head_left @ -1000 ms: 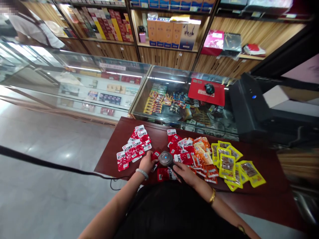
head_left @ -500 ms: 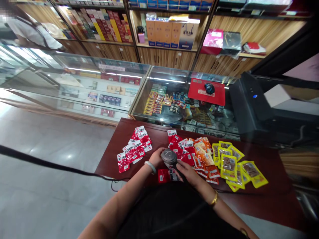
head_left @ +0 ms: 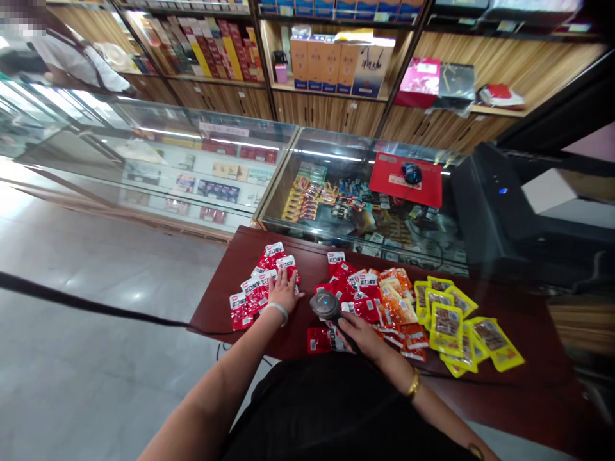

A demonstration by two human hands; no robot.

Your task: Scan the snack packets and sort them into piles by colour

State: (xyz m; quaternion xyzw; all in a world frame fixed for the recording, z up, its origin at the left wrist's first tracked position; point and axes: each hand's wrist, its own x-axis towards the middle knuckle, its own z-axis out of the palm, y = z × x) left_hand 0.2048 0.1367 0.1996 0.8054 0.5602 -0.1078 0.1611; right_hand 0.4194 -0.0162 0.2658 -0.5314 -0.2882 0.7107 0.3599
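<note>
My right hand (head_left: 358, 334) is closed round the handle of a grey handheld scanner (head_left: 325, 305) with a blue light on top, held just above the dark red table (head_left: 504, 384). My left hand (head_left: 283, 289) lies flat with fingers spread on the pile of red snack packets (head_left: 257, 289) at the table's left. One red packet (head_left: 319, 339) lies under the scanner, near my right hand. More red packets (head_left: 353, 291), orange packets (head_left: 396, 307) and yellow packets (head_left: 449, 320) spread to the right.
A glass display counter (head_left: 336, 192) stands behind the table, bearing a red mat with a mouse (head_left: 410, 173) and a black machine (head_left: 490, 205). Shelves of boxed goods (head_left: 336, 61) line the back wall. A black cable (head_left: 96, 307) crosses the floor at left. Another person (head_left: 72, 57) stands far left.
My left hand has left the scanner and moved left onto the red packet pile, now flat and spread. The scanner stays in my right hand.
</note>
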